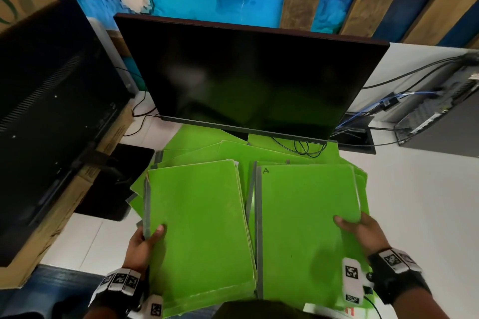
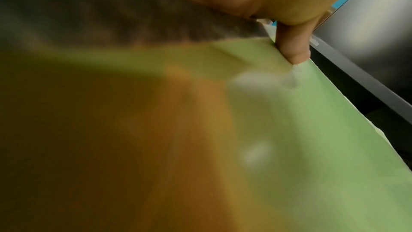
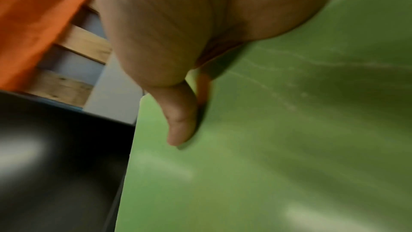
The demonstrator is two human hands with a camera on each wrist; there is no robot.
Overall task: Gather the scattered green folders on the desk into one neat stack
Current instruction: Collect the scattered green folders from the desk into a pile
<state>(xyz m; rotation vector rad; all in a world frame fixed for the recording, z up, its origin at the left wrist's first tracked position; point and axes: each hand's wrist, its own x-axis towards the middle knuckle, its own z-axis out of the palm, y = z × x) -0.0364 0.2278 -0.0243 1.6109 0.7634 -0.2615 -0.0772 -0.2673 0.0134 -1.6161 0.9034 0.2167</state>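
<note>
Two bundles of green folders are held side by side above the desk. My left hand (image 1: 145, 241) grips the left bundle (image 1: 199, 228) at its grey spine edge, thumb on top (image 2: 294, 48). My right hand (image 1: 360, 230) grips the right bundle (image 1: 308, 228), marked "A" near its top left corner, at its right edge, thumb lying on the cover (image 3: 180, 121). More green folders (image 1: 233, 150) lie fanned out underneath, reaching to the monitor's foot. The fingers under both bundles are hidden.
A dark monitor (image 1: 248, 75) stands just behind the folders, with cables (image 1: 300, 147) trailing onto them. A second black screen (image 1: 51, 101) leans on a cardboard box at the left. A computer case (image 1: 440, 111) lies at the right. The white desk (image 1: 414, 202) shows on the right.
</note>
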